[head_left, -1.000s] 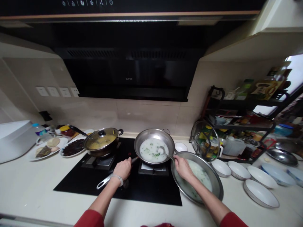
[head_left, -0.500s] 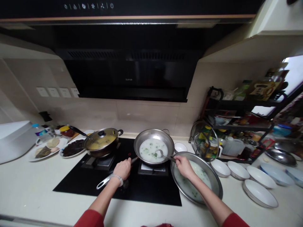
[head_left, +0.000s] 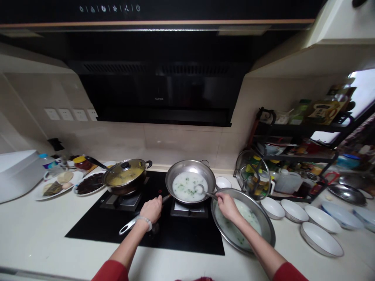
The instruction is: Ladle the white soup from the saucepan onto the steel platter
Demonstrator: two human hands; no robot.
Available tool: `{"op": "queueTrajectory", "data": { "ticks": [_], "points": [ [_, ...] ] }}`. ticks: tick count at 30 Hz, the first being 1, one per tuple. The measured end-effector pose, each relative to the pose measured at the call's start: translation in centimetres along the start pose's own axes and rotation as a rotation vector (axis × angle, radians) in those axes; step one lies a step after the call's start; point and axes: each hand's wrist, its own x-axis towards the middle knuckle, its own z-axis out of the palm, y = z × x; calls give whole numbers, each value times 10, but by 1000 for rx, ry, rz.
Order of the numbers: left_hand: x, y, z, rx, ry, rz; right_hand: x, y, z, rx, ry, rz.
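A steel wok (head_left: pixel 190 168) with white soup flecked with green sits on the right burner of the black stove (head_left: pixel 178 236). My left hand (head_left: pixel 151 209) is closed around the wok's long handle (head_left: pixel 126 226). My right hand (head_left: pixel 228 205) grips a metal ladle (head_left: pixel 203 191) whose bowl rests in the soup. Under my right forearm stands a large steel basin (head_left: pixel 265 228) holding the same white soup.
A glass-lidded pot (head_left: pixel 125 176) sits on the left burner. Plates of food (head_left: pixel 87 183) lie at the left. Several white bowls (head_left: pixel 321 240) line the counter at right, beside a glass lid (head_left: pixel 253 174) and a black rack (head_left: pixel 299 156) of jars.
The ladle's bowl has shifted slightly within the soup, first toward me and then back to the right. My left hand has stayed on the handle.
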Motion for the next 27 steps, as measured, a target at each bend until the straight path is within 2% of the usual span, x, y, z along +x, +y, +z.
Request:
{"op": "queueTrajectory", "data": {
  "ticks": [11,16,23,27],
  "points": [
    [0,0,1,-6,3,4,4,6,5,263,-14,174],
    [0,0,1,-3,1,8,4,10,5,321,5,201],
    [1,-2,4,-4,10,9,4,9,2,312,1,204],
    [1,-2,4,6,23,19,4,9,-1,175,-3,138]
  ]
}}
